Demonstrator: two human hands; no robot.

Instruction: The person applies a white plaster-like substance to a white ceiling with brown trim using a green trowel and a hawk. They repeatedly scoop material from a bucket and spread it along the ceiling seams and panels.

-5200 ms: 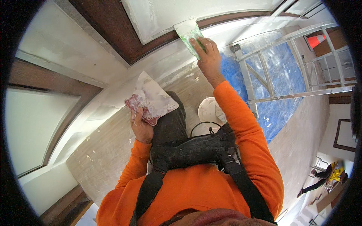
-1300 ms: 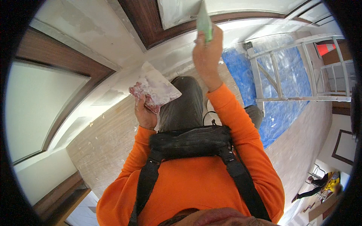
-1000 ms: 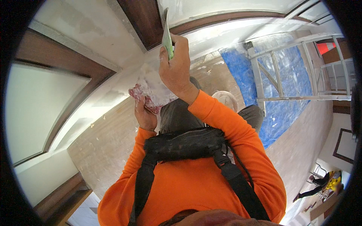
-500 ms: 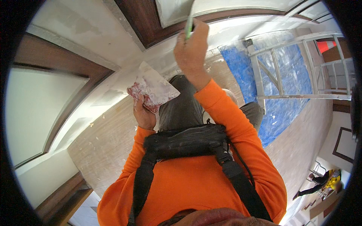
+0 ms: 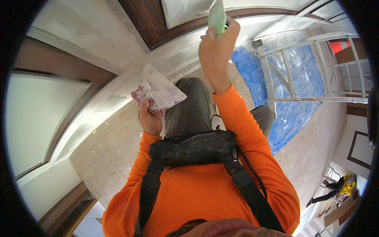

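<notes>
My left hand [image 5: 150, 119] is closed on a flat, pale putty board [image 5: 162, 87] with a straight outer edge. White paste is smeared over it, and its reddish lower part, by my fingers, is caked with the same stuff. It sits left of my knee, close to the wall. Farther out, my right hand [image 5: 216, 50] is raised in front of the wall below a dark wooden frame. That hand grips a light green putty spreader [image 5: 217, 19], whose blade points up and away. Whether the blade touches the wall cannot be told.
Dark-framed panels [image 5: 51, 104] line the patched wall at left and ahead. On the right a metal ladder [image 5: 292, 75] stands over a blue plastic sheet [image 5: 300, 118]. A traffic cone [image 5: 340, 47] is behind it. Far right, a person in yellow [image 5: 348, 187] is near other furniture.
My right hand has shifted right and turned, so the spreader's green face shows broad instead of edge-on. My left hand and the putty board have barely moved.
</notes>
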